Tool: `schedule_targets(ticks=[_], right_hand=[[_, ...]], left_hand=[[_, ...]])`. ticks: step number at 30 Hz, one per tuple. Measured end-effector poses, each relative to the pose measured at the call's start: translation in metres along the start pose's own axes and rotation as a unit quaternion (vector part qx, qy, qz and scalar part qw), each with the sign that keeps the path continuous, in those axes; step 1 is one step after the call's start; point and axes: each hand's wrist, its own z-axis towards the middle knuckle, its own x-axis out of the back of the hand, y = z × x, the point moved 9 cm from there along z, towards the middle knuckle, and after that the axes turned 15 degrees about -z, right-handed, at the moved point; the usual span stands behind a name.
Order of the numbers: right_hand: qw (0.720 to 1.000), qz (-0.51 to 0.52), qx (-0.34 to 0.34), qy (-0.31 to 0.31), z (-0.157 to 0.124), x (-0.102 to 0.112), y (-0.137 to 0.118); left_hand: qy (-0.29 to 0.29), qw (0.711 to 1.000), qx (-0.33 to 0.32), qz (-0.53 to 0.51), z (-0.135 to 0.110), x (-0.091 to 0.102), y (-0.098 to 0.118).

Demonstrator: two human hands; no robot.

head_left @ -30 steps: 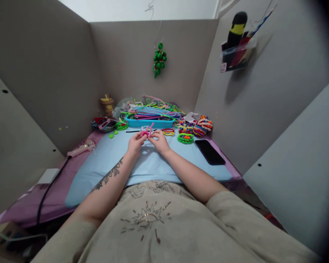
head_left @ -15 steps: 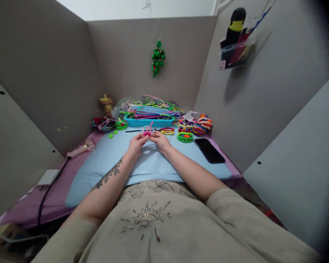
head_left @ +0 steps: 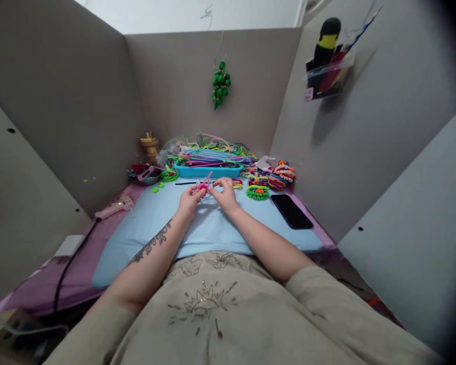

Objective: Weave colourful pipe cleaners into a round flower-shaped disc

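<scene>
Between my hands, above the blue cloth, is a small bent piece of pink pipe cleaner (head_left: 203,187) with one end sticking up. My left hand (head_left: 190,199) pinches it from the left with thumb and fingertips. On the right, my right hand (head_left: 227,196) is curled, thumb and forefinger meeting just beside the pink piece. What lies between those right fingertips is too small to make out. A pale blue strand shows near the fingertips of both hands. Behind the hands, a black pipe cleaner (head_left: 184,183) lies on the cloth.
A blue tray (head_left: 209,172) heaped with pipe cleaners stands at the back. Finished colourful pieces (head_left: 257,192) and a phone (head_left: 292,211) lie right. Left are a dark bowl (head_left: 152,179), green bits (head_left: 155,189) and a pink glue gun (head_left: 116,207) with a black cord. Grey panels enclose the table.
My right hand has come away slightly to the right of the pink pipe cleaner, its fingers more arched. My left hand keeps its pinch. The view has shifted slightly.
</scene>
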Motion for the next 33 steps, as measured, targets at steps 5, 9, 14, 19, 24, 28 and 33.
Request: schedule_targets(ticks=[5,9,14,19,24,28,33], right_hand=[[0.999,-0.045,0.017,0.016,0.0,0.003,-0.003],[0.998,-0.047,0.025,0.027,-0.001,0.006,-0.005],[0.995,-0.064,0.068,0.029,-0.001,0.005,-0.012],[0.987,-0.111,0.113,0.019,-0.002,0.006,-0.019],[0.981,-0.145,0.13,-0.017,-0.003,0.0,-0.021],[0.987,-0.126,0.095,-0.035,-0.001,-0.007,-0.011],[0.988,-0.13,0.062,-0.052,0.0,-0.018,0.004]], left_hand=[[-0.017,1.0,0.007,0.005,-0.003,-0.006,0.0],[-0.028,1.0,0.006,0.009,-0.005,-0.009,0.002],[-0.04,0.999,0.004,0.008,-0.004,-0.009,0.002],[-0.052,0.999,-0.003,0.01,-0.003,-0.009,0.002],[-0.06,0.998,-0.008,0.016,-0.005,-0.01,0.003],[-0.063,0.998,-0.019,0.023,-0.004,-0.011,0.004],[-0.057,0.996,-0.049,0.047,-0.004,-0.01,0.007]])
